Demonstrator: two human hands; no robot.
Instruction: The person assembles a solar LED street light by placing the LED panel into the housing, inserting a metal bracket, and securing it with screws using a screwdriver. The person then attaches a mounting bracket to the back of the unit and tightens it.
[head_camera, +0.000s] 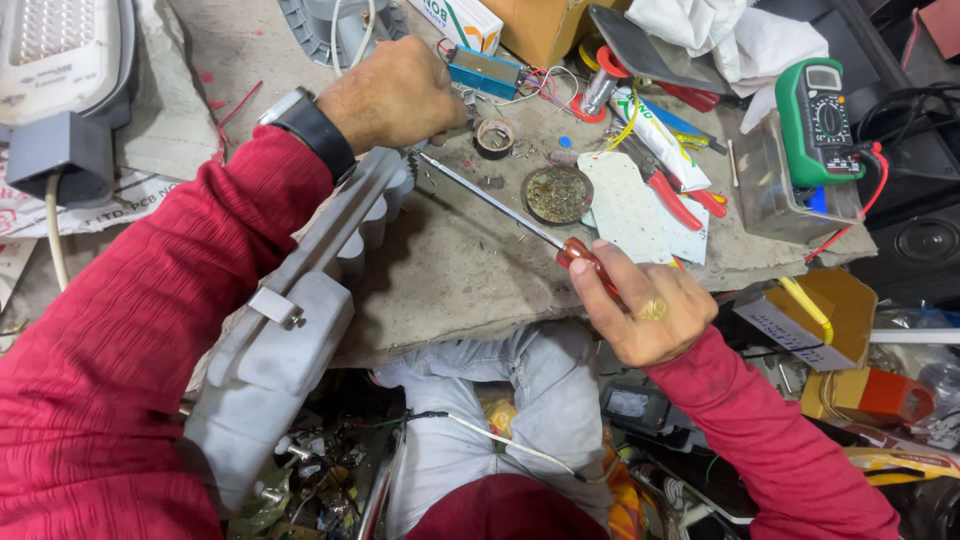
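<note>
I see my right hand (648, 312) gripping a red-handled screwdriver (520, 225), its tip at the grey lamp housing (300, 300) on the bench edge. My left hand (395, 95) clasps that housing's far end. A white-and-green carton (460, 20) lies behind, beside a brown box (540, 28).

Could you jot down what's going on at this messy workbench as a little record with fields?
Left hand: grips the top end of a grey metal lamp housing that leans against the bench
Right hand: holds a long screwdriver with a red handle, tip pointing at the housing
Bench: grey worn worktop
Nearby: round tin of small parts, white square LED board, green multimeter
</note>
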